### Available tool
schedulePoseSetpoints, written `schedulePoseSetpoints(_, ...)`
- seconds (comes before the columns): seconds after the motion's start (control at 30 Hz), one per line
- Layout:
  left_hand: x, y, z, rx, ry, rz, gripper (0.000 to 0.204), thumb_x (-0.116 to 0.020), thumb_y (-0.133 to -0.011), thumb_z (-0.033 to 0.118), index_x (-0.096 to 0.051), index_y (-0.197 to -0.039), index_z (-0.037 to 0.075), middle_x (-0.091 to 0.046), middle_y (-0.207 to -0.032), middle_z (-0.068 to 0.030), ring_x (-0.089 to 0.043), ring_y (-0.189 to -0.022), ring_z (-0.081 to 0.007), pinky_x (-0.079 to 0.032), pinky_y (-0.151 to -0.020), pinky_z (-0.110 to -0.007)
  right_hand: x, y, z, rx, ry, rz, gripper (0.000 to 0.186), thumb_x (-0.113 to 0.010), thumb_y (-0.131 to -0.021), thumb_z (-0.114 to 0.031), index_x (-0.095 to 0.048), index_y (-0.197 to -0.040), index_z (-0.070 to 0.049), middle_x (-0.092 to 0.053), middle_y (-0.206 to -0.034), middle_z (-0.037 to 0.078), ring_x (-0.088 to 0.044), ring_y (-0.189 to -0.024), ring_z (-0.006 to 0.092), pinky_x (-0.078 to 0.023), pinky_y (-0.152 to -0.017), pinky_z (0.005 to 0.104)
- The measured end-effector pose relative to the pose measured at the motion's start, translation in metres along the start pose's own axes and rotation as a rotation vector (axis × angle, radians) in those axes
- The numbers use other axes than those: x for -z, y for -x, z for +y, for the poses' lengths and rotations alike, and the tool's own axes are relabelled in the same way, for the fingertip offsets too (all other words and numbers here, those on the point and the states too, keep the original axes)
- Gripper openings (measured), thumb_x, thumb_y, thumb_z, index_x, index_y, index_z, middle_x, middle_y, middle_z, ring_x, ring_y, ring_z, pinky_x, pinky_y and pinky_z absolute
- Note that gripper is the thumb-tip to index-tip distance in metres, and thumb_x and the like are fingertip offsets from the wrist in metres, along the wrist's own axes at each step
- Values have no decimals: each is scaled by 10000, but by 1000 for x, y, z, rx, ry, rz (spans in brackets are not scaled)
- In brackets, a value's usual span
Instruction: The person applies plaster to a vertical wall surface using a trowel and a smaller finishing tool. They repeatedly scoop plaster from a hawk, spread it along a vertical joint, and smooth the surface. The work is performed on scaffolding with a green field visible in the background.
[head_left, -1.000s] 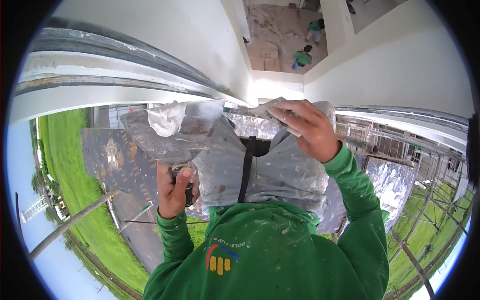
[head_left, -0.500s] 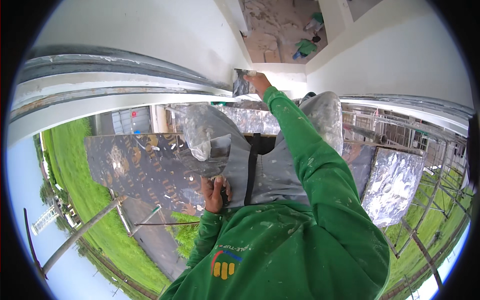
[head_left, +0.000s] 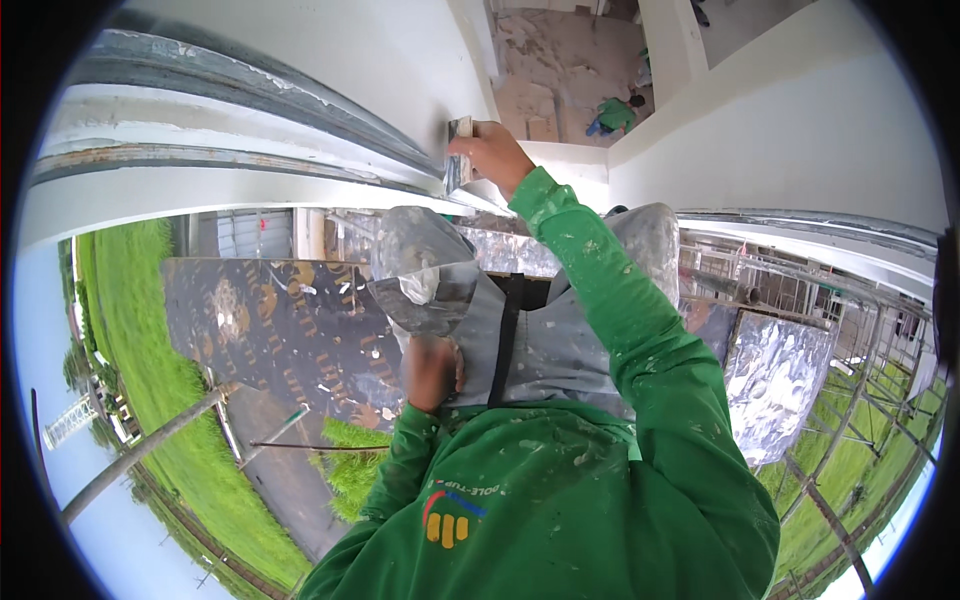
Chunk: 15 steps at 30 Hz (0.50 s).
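My right hand (head_left: 494,156) grips a wide putty knife (head_left: 459,158), its blade turned edge-on against the white wall (head_left: 400,70) just above the metal window track. Low at my lap, my left hand (head_left: 432,374) is closed and smeared by motion. It holds a second, broad putty knife (head_left: 432,312), with a lump of white putty (head_left: 421,287) on the blade. The handle of that knife is mostly hidden inside the fingers. Putty splashes mark my green sleeves and grey trousers.
Dark plank boards (head_left: 290,330) lie under and left of me, and a silvery sheet-covered panel (head_left: 780,380) is at right. Scaffold poles (head_left: 150,450) stand outside above grass. Past the wall opening, far below, a person in green (head_left: 614,115) bends over a dusty floor.
My right hand has moved left and slightly up along the wall, and its putty knife has turned from face-on to edge-on. The left hand's knife has shifted slightly.
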<state>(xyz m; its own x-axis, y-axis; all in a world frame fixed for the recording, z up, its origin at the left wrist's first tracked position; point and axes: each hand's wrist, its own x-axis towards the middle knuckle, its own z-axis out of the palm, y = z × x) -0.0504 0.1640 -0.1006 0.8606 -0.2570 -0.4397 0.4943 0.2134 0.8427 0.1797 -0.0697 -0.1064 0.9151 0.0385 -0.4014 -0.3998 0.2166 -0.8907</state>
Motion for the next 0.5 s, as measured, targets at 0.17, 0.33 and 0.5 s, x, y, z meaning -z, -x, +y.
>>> schedulePoseSetpoints(0.17,-4,-1,7,0,-27,-44,247,-470,-983,147,-339,-1176,66,-460,-789,-63,-485,-543,-128,-411,-387,-254,-18,47,-84,209,65,-36,233,-632,-775,-188,-630,-849,32,-586,-675,73,-569,-574,167,-457,-521,322)
schedulePoseSetpoints(0.33,-11,4,28,38,66,-119,258,-456,-984,141,-331,-1203,88,-452,-791,-64,-482,-542,-131,-412,-387,-251,12,91,-99,388,296,58,239,-612,-828,-164,-608,-930,52,-594,-678,34,-561,-588,134,-444,-564,316)
schedulePoseSetpoints(0.5,-17,6,40,9,225,-147,307,-480,-973,141,-328,-1235,87,-473,-825,-82,-530,-606,-169,-457,-397,-271,50,128,-28,291,-371,176,125,-590,-901,-100,-609,-984,-9,-624,-870,17,-596,-787,119,-474,-700,292)
